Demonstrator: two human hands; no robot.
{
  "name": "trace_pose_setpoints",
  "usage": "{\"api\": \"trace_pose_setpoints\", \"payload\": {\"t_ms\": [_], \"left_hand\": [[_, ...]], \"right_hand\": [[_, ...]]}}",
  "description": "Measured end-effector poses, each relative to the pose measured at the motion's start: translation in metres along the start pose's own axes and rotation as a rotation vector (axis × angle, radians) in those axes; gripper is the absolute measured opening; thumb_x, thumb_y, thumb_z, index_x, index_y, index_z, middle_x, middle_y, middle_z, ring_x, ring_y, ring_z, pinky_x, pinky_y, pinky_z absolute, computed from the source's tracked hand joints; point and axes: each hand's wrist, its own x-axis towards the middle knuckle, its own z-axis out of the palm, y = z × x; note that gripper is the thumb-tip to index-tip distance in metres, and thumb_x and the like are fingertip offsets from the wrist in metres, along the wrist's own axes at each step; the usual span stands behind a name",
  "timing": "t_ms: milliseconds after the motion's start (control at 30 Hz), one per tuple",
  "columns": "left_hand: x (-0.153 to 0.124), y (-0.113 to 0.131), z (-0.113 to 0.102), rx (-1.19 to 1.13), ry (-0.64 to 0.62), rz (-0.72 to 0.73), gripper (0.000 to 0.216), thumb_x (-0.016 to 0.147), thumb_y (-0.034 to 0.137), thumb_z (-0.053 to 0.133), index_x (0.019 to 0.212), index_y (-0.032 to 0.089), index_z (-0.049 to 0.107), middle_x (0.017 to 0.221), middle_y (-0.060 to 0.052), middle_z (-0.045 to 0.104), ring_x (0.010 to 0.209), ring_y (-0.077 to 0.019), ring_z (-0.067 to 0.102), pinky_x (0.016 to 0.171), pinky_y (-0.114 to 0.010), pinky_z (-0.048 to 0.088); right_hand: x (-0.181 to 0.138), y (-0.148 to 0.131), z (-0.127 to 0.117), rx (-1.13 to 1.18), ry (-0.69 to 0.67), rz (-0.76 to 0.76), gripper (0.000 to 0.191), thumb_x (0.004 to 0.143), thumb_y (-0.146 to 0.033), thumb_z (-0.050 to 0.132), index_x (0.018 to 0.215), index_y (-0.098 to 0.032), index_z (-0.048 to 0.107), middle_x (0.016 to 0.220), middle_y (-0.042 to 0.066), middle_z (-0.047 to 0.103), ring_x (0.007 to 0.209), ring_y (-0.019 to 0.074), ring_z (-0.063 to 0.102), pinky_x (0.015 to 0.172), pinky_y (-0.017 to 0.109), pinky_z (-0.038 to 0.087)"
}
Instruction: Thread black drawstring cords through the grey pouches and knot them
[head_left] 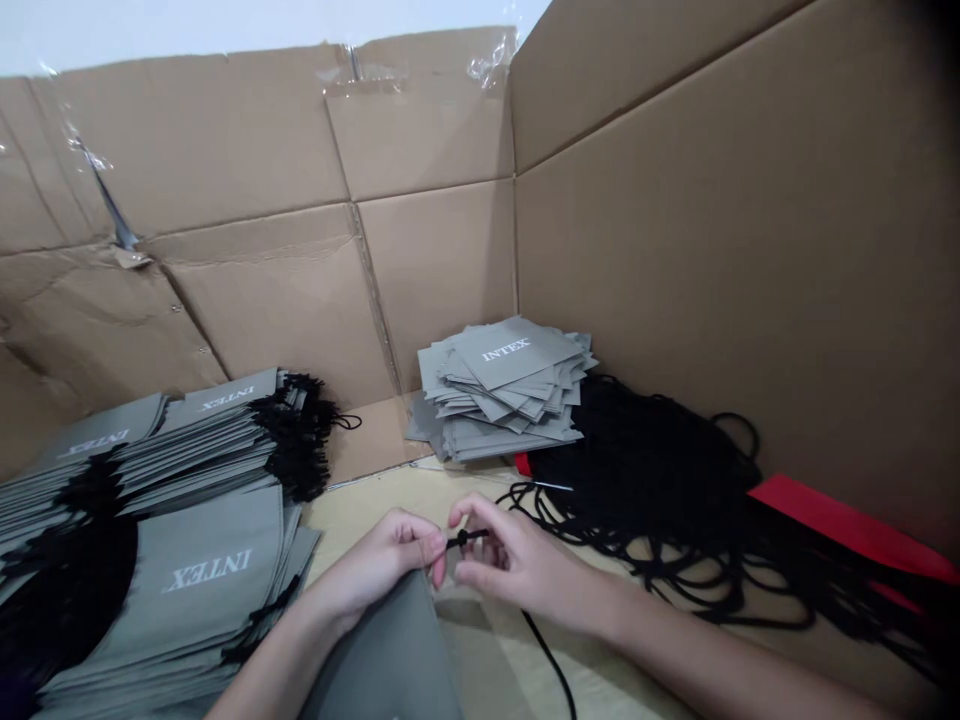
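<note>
My left hand [382,565] pinches the top corner of a grey fabric bag [382,650], which hangs toward me at the bottom of the view. My right hand [517,565] holds a thin black cord [463,539] between its fingertips, close to the bag's corner. A small knot or tip shows on the cord between my hands, and its lower length trails down past my right wrist. My fingers hide where the cord meets the bag.
A stack of grey INTEX bags with black cords [172,560] fills the left. Loose grey INTEX bags [502,390] sit in a pile ahead, beside a heap of black cords [645,470] and a red sheet [847,530]. Cardboard walls [720,230] rise behind.
</note>
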Motion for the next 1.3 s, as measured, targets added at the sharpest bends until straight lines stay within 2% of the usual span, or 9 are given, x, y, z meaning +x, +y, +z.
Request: {"api": "trace_pose_setpoints", "payload": {"t_ms": [100,200,400,567,733,900,1033,1167,1300], "left_hand": [[0.0,0.001,0.004,0.008,-0.016,0.005,0.046,0.073,0.054,0.056,0.052,0.014,0.057,0.05,0.001,0.05,0.053,-0.0133,0.045,0.058,-0.023,0.032],[0.0,0.003,0.006,0.079,-0.033,0.05,0.049,0.074,0.057,0.054,0.051,0.014,0.056,0.051,0.001,0.048,0.056,-0.0127,0.042,0.059,-0.023,0.03],[-0.007,-0.004,0.017,0.268,0.032,-0.008,0.053,0.077,0.061,0.044,0.052,0.015,0.051,0.049,0.004,0.036,0.05,-0.0104,0.03,0.05,-0.023,0.022],[-0.025,-0.014,0.029,0.358,0.133,-0.122,0.05,0.076,0.061,0.04,0.051,0.018,0.043,0.049,0.004,0.034,0.052,-0.0119,0.031,0.051,-0.024,0.024],[-0.037,-0.02,0.027,0.379,0.107,-0.124,0.054,0.075,0.067,0.035,0.051,0.019,0.04,0.05,0.003,0.033,0.052,-0.0124,0.032,0.051,-0.025,0.024],[-0.043,-0.024,0.021,0.38,0.071,-0.145,0.058,0.074,0.072,0.034,0.051,0.019,0.041,0.051,0.003,0.035,0.053,-0.0125,0.033,0.053,-0.024,0.026],[-0.048,-0.031,0.02,0.31,0.051,-0.18,0.061,0.071,0.075,0.036,0.05,0.018,0.042,0.049,0.003,0.037,0.05,-0.0116,0.034,0.05,-0.024,0.025],[-0.051,-0.031,0.025,0.196,0.071,-0.158,0.056,0.077,0.066,0.041,0.052,0.017,0.048,0.045,0.003,0.04,0.047,-0.0107,0.036,0.047,-0.022,0.024],[-0.051,-0.027,0.028,0.139,0.088,-0.138,0.046,0.078,0.059,0.048,0.067,0.016,0.061,0.048,0.004,0.046,0.048,-0.0109,0.042,0.047,-0.021,0.027]], "right_hand": [[-0.002,-0.001,0.009,-0.038,0.024,-0.069,0.021,0.081,-0.039,0.057,0.082,-0.018,0.05,0.063,-0.006,0.041,0.057,0.0087,0.035,0.051,0.021,0.026],[-0.001,-0.002,0.017,0.153,0.01,-0.022,0.021,0.084,-0.036,0.05,0.074,-0.018,0.047,0.061,-0.005,0.043,0.055,0.0087,0.035,0.051,0.021,0.026],[-0.003,0.001,0.026,0.364,0.047,0.099,0.007,0.07,-0.015,0.048,0.063,-0.018,0.046,0.055,-0.007,0.04,0.053,0.008,0.032,0.05,0.02,0.024],[-0.004,0.006,0.035,0.39,-0.049,0.119,0.007,0.063,-0.013,0.046,0.057,-0.017,0.047,0.051,-0.007,0.04,0.052,0.0078,0.032,0.051,0.02,0.026],[-0.002,0.008,0.035,0.406,-0.169,0.087,0.008,0.065,-0.018,0.054,0.059,-0.016,0.05,0.053,-0.006,0.043,0.052,0.0074,0.034,0.05,0.019,0.026],[-0.003,0.009,0.033,0.229,-0.234,0.041,0.008,0.067,-0.015,0.056,0.06,-0.016,0.052,0.051,-0.008,0.037,0.051,0.0065,0.031,0.046,0.018,0.023],[-0.007,0.014,0.035,-0.005,-0.197,-0.088,0.009,0.072,-0.023,0.06,0.066,-0.017,0.058,0.052,-0.008,0.035,0.049,0.0058,0.031,0.045,0.017,0.024],[-0.01,0.015,0.036,-0.119,-0.19,-0.097,0.015,0.075,-0.033,0.061,0.076,-0.018,0.059,0.052,-0.009,0.038,0.047,0.0056,0.034,0.044,0.017,0.025],[-0.011,0.011,0.032,-0.153,-0.216,-0.072,0.017,0.076,-0.035,0.061,0.082,-0.02,0.057,0.057,-0.008,0.04,0.049,0.0056,0.038,0.046,0.016,0.027]]}}
